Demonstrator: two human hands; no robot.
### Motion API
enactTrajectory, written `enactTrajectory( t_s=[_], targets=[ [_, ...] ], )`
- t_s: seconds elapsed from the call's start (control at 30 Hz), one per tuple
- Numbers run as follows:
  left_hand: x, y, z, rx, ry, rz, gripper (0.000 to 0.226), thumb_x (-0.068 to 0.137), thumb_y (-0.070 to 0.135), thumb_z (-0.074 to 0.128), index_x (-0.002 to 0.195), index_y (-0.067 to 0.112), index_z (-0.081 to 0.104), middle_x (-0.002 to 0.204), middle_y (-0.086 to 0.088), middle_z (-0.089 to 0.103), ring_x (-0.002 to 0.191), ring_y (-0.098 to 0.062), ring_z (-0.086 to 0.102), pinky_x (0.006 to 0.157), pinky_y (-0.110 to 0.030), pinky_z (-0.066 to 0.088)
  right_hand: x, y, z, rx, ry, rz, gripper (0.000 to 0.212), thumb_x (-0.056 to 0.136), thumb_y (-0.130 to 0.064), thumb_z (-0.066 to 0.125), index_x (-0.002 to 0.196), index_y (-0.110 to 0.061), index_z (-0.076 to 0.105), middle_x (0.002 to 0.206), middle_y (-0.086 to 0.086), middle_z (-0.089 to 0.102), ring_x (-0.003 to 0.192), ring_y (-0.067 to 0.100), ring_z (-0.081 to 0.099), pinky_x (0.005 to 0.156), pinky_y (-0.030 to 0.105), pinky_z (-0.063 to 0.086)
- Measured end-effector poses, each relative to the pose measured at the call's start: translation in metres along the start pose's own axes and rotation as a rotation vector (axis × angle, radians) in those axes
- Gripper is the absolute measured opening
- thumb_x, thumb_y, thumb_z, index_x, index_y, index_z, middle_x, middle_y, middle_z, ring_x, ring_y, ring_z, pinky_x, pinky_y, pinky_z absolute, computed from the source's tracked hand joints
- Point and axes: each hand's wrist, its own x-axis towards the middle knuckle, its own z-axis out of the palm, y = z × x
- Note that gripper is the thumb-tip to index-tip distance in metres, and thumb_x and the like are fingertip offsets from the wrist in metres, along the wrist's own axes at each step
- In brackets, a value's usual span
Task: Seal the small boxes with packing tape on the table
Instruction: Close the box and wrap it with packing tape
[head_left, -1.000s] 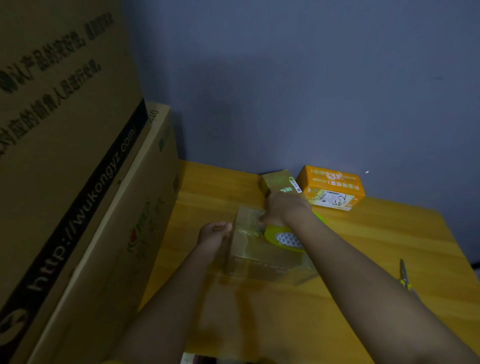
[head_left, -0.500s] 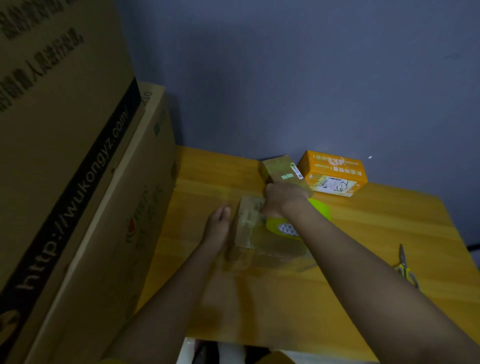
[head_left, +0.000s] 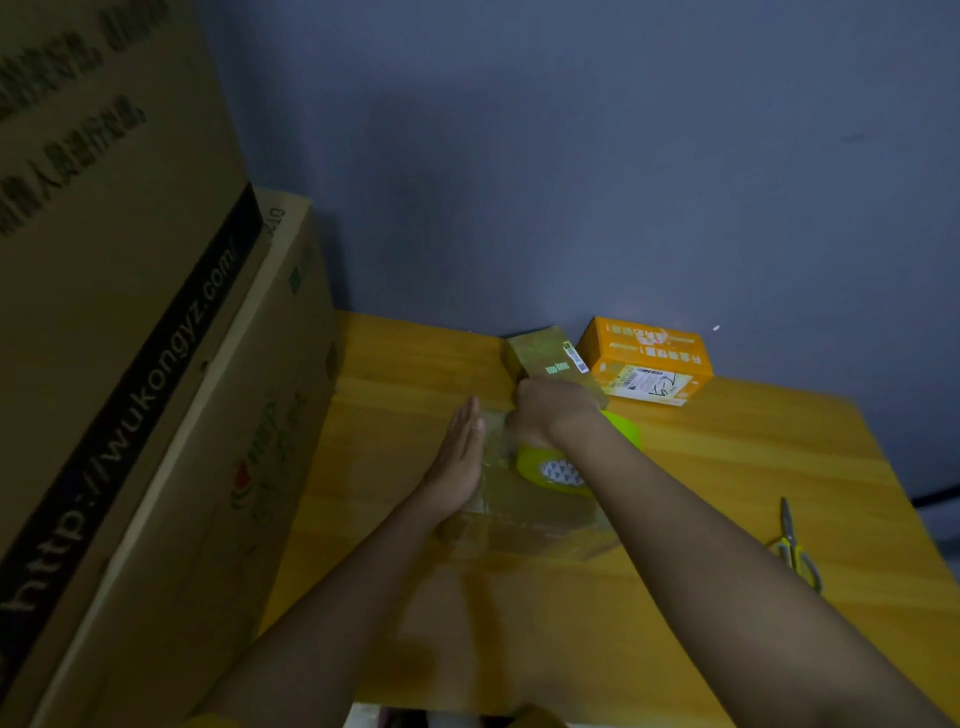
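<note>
Pressing flat, left hand (head_left: 460, 457) steadies box (head_left: 524, 512); right hand (head_left: 550, 413) seemingly grips tape (head_left: 558, 467) on table (head_left: 779, 457).

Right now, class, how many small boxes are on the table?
3: the taped box under both hands, a tan box by the wall, and an orange box beside it. None seems hidden.

Left hand (head_left: 460, 454) flat, fingers straight; right hand (head_left: 550, 410) curled, gripping.
</note>
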Motion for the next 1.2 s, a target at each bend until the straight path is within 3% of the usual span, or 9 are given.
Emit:
enactTrajectory(
  t_s=[0.23,0.37,0.47,0.53,0.63,0.87,0.97,1.03,1.2],
  targets=[
    [0.004,-0.016,0.012,0.299,0.269,0.135,0.047,0.105,0.031,0.023,0.147,0.016,0.036,0.157,0.005,0.024,0.143,-0.013,0.026,0.111,-0.03,0.03,-0.005,0.033,-0.009,0.178,-0.05,-0.036,0.051,0.091,-0.057,0.049,0.112,-0.013,0.063,0.105,0.004,0.062,0.099,0.026,0.058,0.067,0.028,0.039],
    [0.006,-0.019,0.012,0.267,0.233,0.108,0.049,0.104,0.036,0.021,0.149,0.02,0.034,0.158,0.012,0.02,0.14,-0.01,0.028,0.103,-0.02,0.029,-0.035,0.085,0.005,0.835,-0.067,-0.013,0.067,0.075,-0.072,0.061,0.119,-0.021,0.065,0.11,-0.008,0.065,0.099,0.013,0.062,0.071,0.022,0.046],
    [0.005,-0.019,0.015,0.26,0.246,0.101,0.049,0.104,0.037,0.021,0.148,0.022,0.034,0.158,0.012,0.021,0.14,-0.008,0.027,0.101,-0.019,0.026,-0.05,0.104,0.031,1.185,-0.004,-0.008,0.055,0.068,-0.06,0.067,0.095,-0.012,0.075,0.09,0.003,0.075,0.085,0.017,0.07,0.08,0.034,0.054],
    [0.006,-0.019,0.014,0.294,0.252,0.11,0.049,0.104,0.037,0.021,0.148,0.021,0.034,0.157,0.009,0.023,0.142,-0.011,0.024,0.107,-0.023,0.026,-0.052,0.098,0.042,1.271,0.085,-0.019,0.031,0.073,-0.05,0.073,0.065,-0.02,0.074,0.065,-0.002,0.071,0.064,0.009,0.068,0.064,0.027,0.052],
    [0.008,-0.022,0.011,0.399,0.258,0.117,0.049,0.104,0.036,0.02,0.148,0.02,0.034,0.157,0.004,0.024,0.146,-0.017,0.019,0.116,-0.036,0.023,-0.051,0.099,0.04,1.202,0.164,-0.018,0.047,0.081,-0.044,0.074,0.041,-0.024,0.057,0.043,-0.013,0.054,0.044,0.0,0.052,0.051,0.019,0.037],
    [0.008,-0.023,0.016,0.451,0.267,0.134,0.049,0.104,0.037,0.021,0.149,0.019,0.032,0.158,0.004,0.023,0.144,-0.014,0.022,0.113,-0.03,0.021,-0.048,0.113,0.027,0.653,0.208,0.07,0.077,0.066,-0.084,0.055,0.093,-0.014,0.073,0.086,0.0,0.071,0.081,0.015,0.063,0.079,0.037,0.054],
    [0.007,-0.023,0.017,0.422,0.275,0.13,0.049,0.104,0.038,0.022,0.149,0.021,0.032,0.158,0.006,0.023,0.143,-0.014,0.024,0.111,-0.03,0.023,-0.057,0.128,0.042,1.055,0.125,-0.018,0.058,0.071,-0.067,0.069,0.098,-0.015,0.073,0.093,-0.005,0.072,0.094,0.016,0.068,0.088,0.033,0.053],
    [0.006,-0.022,0.019,0.413,0.277,0.132,0.049,0.104,0.039,0.023,0.149,0.022,0.032,0.158,0.007,0.023,0.143,-0.015,0.025,0.111,-0.032,0.025,-0.054,0.135,0.057,1.234,0.121,0.006,0.073,0.06,-0.071,0.075,0.101,-0.011,0.074,0.096,0.001,0.075,0.095,0.02,0.07,0.09,0.039,0.055],
    [0.007,-0.021,0.016,0.458,0.259,0.125,0.051,0.103,0.042,0.022,0.15,0.023,0.03,0.159,0.008,0.02,0.143,-0.015,0.024,0.111,-0.034,0.027,-0.048,0.13,0.046,1.096,0.19,-0.018,0.05,0.071,-0.065,0.072,0.069,-0.015,0.065,0.071,-0.003,0.068,0.071,0.016,0.066,0.066,0.031,0.048]
  ],
)
